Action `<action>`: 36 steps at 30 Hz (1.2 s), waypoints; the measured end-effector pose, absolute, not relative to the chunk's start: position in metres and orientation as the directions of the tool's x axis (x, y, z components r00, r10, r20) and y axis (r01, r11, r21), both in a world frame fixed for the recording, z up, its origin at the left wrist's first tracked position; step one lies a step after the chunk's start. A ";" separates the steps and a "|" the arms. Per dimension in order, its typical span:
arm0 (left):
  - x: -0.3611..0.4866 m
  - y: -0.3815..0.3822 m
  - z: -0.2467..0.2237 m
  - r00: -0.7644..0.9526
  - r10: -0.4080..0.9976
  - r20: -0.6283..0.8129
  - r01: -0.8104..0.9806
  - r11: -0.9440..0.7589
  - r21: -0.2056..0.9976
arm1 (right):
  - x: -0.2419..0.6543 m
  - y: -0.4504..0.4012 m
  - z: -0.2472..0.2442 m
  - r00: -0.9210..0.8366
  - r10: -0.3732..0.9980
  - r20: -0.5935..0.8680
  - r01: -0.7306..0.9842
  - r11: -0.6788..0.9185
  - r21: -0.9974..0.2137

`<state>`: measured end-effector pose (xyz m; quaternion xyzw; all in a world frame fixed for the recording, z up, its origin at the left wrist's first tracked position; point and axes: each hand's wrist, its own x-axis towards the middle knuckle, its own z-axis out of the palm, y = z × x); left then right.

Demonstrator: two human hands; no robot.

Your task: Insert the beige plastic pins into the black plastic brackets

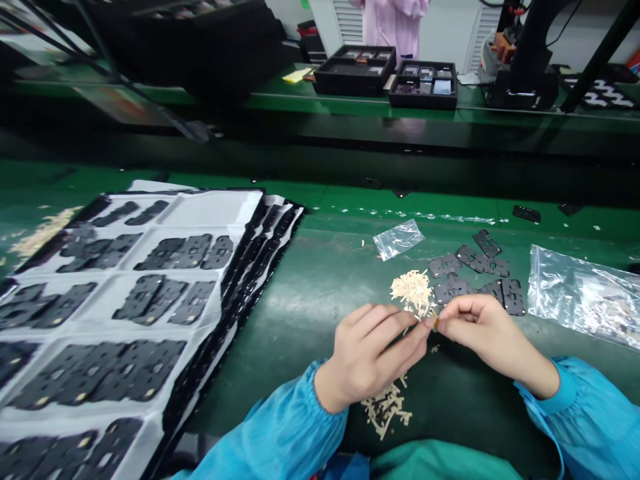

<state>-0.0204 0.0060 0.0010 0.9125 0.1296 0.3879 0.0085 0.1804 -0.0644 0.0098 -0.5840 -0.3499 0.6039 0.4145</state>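
My left hand and my right hand meet at the fingertips over the green mat. Between them they pinch a small amber strip. Just beyond the fingertips lies a heap of cream paper-like strips. A smaller heap of the same strips lies under my left wrist. Several black perforated metal plates lie beyond my right hand, the nearest almost at its knuckles.
To the left, a white tray sheet stacked on others holds rows of black plates. A plastic bag lies at right, a smaller one farther back. Black trays of parts stand on a green shelf behind, beside a standing person.
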 end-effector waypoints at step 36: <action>-0.008 0.014 -0.003 0.541 0.833 0.112 0.007 -0.138 0.990 | 0.179 -0.066 0.017 0.116 0.991 -0.069 0.156 -0.087 -0.984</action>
